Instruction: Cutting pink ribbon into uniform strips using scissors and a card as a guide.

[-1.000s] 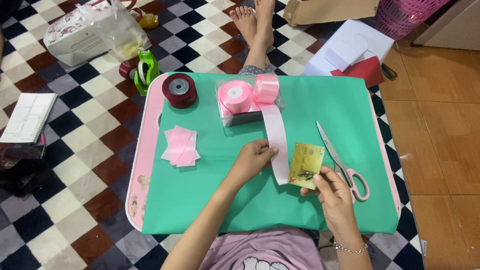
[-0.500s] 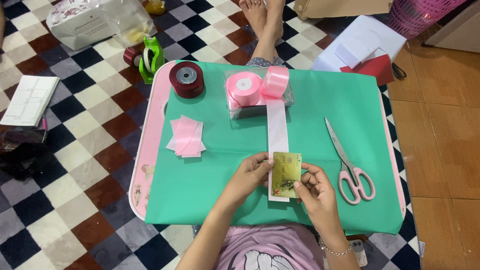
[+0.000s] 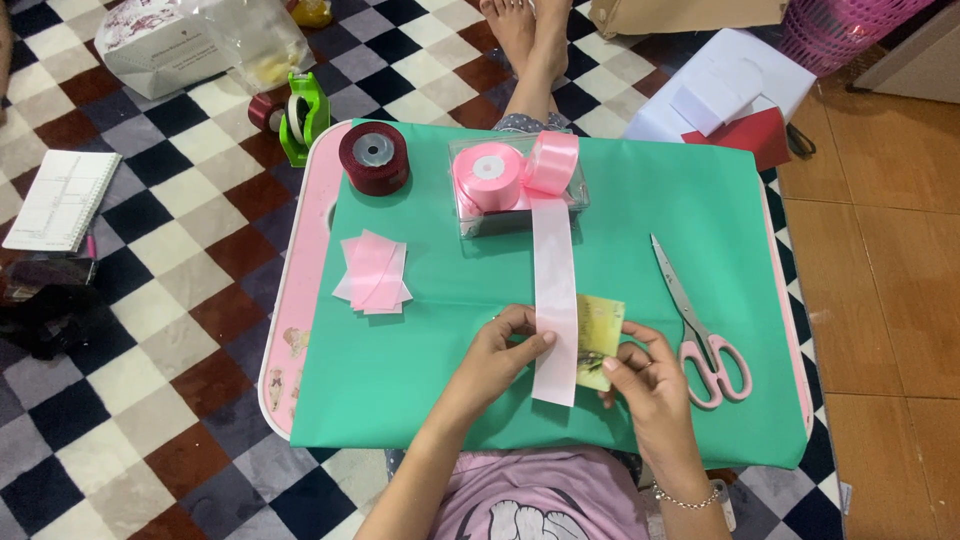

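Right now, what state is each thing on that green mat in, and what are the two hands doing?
Pink ribbon strip: unrolled from its spool, lying flat toward the hands.
Pink spool: lying flat in a clear box.
Dark red spool: wound, lying flat.
Scissors: closed, lying untouched.
Pink cut pieces: stacked loosely.
Yellowish card: under the ribbon.
Left hand: pinching the ribbon.
Right hand: holding the card.

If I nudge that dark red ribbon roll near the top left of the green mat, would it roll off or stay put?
The dark red ribbon roll lies flat on its side, hole facing up, so a nudge would probably slide it, not roll it. It looks thickly wound, so likely fairly solid for its size. It sits near the green mat edge, so a strong push might send it off.
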